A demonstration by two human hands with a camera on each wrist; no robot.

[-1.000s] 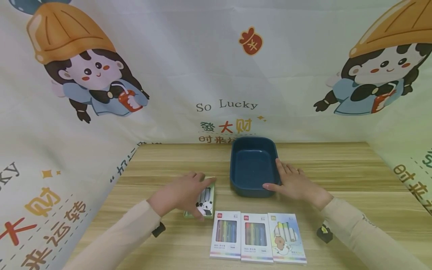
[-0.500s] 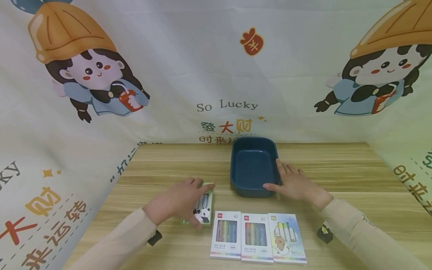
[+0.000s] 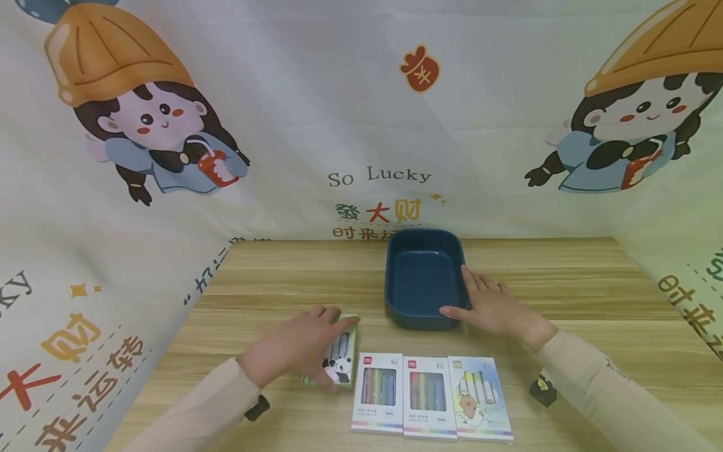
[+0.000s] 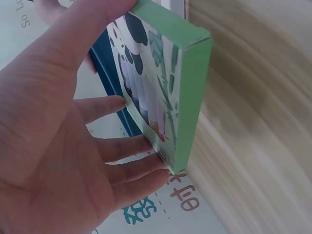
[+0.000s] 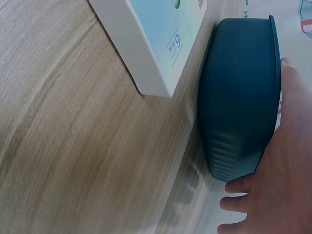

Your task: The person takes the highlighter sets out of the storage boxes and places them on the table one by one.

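Note:
My left hand (image 3: 302, 344) holds a green marker box (image 3: 343, 351) printed with a panda, thumb at its near end and fingertips at its far end. In the left wrist view, the green box (image 4: 194, 102) stands between thumb and fingertips, its markers showing through a window. My right hand (image 3: 492, 307) rests on the dark blue bin (image 3: 425, 279), thumb at the front rim and the other fingers extended along the right side. The right wrist view shows the bin (image 5: 236, 97) from outside, with the right hand (image 5: 287, 165) against its rim.
Two white boxes of coloured pens, the left pen box (image 3: 377, 394) and middle pen box (image 3: 430, 398), lie side by side in front of the bin. A pale blue marker box (image 3: 481, 399) adjoins them on the right. Behind the wooden table (image 3: 587, 282) hangs a printed curtain (image 3: 294, 113).
My left hand has drawn the green panda box toward me, bringing it beside the left white box. My right hand and the bin have stayed in place.

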